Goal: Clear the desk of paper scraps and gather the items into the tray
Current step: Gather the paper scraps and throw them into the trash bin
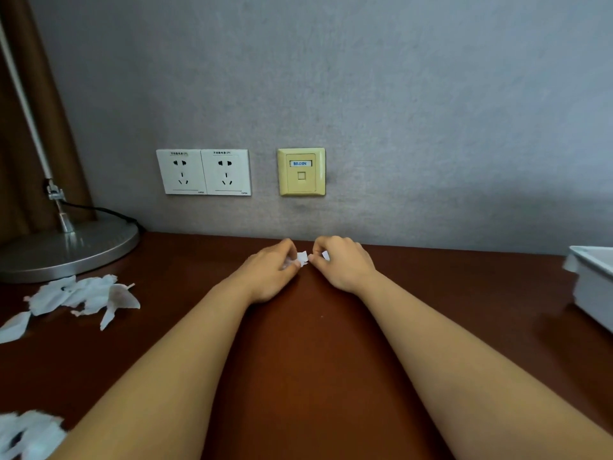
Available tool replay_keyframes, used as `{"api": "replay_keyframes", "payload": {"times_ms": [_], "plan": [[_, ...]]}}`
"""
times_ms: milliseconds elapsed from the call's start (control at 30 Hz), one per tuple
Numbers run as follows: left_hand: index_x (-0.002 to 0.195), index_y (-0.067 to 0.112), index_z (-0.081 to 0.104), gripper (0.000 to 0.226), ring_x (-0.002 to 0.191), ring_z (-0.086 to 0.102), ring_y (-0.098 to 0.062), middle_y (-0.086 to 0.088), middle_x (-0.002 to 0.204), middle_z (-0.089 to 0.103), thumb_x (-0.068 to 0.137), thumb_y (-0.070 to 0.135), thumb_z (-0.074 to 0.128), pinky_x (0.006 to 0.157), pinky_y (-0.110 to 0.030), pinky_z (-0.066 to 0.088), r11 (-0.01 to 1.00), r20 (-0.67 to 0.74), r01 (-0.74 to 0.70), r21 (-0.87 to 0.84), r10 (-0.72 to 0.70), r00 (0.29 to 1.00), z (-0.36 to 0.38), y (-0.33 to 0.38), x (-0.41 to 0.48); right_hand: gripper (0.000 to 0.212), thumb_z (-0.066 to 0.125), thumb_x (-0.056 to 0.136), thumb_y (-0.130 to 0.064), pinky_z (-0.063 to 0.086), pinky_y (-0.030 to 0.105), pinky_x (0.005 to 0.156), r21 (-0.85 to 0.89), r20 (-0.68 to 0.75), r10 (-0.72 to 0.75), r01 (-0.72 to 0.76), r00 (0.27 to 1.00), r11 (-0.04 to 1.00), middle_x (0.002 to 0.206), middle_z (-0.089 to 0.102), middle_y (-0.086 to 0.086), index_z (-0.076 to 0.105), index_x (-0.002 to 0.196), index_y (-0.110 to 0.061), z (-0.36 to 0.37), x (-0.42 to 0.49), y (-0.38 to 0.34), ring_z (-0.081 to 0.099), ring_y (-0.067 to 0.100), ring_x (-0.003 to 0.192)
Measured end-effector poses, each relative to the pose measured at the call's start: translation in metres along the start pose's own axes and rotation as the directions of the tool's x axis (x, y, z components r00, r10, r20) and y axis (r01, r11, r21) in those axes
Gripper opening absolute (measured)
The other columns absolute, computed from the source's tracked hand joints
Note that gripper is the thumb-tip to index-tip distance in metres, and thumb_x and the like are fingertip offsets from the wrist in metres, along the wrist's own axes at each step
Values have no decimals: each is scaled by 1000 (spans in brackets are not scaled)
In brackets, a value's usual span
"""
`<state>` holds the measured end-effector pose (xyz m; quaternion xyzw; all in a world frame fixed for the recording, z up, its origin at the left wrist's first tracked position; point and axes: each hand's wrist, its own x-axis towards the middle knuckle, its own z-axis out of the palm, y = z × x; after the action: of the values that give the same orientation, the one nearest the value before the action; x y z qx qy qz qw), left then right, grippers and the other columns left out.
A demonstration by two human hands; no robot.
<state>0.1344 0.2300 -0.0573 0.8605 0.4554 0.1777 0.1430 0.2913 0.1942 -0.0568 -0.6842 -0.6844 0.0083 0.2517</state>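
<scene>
Both my hands reach to the back of the brown desk (315, 343), close to the wall. My left hand (270, 272) and my right hand (341, 263) meet over a small white paper scrap (302, 257), each pinching it with curled fingers. A second bit of white shows under my right hand's fingers. A pile of torn white paper scraps (83, 297) lies at the left of the desk. More scraps (30, 433) sit at the bottom left corner. The white tray (593, 283) stands at the right edge, partly out of view.
A silver desk lamp base (66, 250) with a black cable stands at the back left. Two white wall sockets (204, 172) and a yellow data port (301, 172) sit on the grey wall above the desk.
</scene>
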Motion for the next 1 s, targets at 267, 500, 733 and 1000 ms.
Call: {"api": "replay_keyframes", "payload": {"times_ms": [267, 500, 733, 1000], "plan": [[132, 27, 44, 35, 129, 33, -24, -1, 137, 40, 98, 35, 40, 105, -39, 32, 988, 12, -12, 151, 11, 1000, 0, 5, 4, 15, 49, 94, -32, 44, 36, 77, 75, -65, 44, -39, 997, 996, 97, 65, 6, 51, 82, -23, -3, -2, -1, 59, 30, 97], [104, 8, 58, 20, 107, 44, -14, 4, 113, 41, 94, 24, 52, 90, -23, 33, 996, -128, -34, -78, 24, 992, 2, 6, -11, 32, 51, 93, -31, 52, 38, 75, 215, -110, 99, -74, 989, 974, 80, 61, 5, 38, 64, -29, -13, -23, 0, 64, 31, 79], [93, 16, 54, 7, 82, 50, -11, 2, 95, 56, 90, 21, 58, 65, -21, 35, 985, -156, -4, -173, -23, 988, 0, 24, -49, 23, 53, 94, -27, 48, 31, 64, 347, -144, 177, -118, 974, 931, 75, 63, 4, 51, 77, -12, -28, -64, -1, 60, 14, 57], [93, 16, 59, 11, 97, 54, -19, -1, 101, 55, 91, 26, 57, 77, -24, 36, 989, -112, 29, -147, -46, 993, 3, 52, -104, 28, 54, 93, -27, 45, 26, 63, 410, -159, 237, -154, 958, 899, 71, 60, -1, 47, 67, -18, -49, -127, -12, 60, 12, 55]]}}
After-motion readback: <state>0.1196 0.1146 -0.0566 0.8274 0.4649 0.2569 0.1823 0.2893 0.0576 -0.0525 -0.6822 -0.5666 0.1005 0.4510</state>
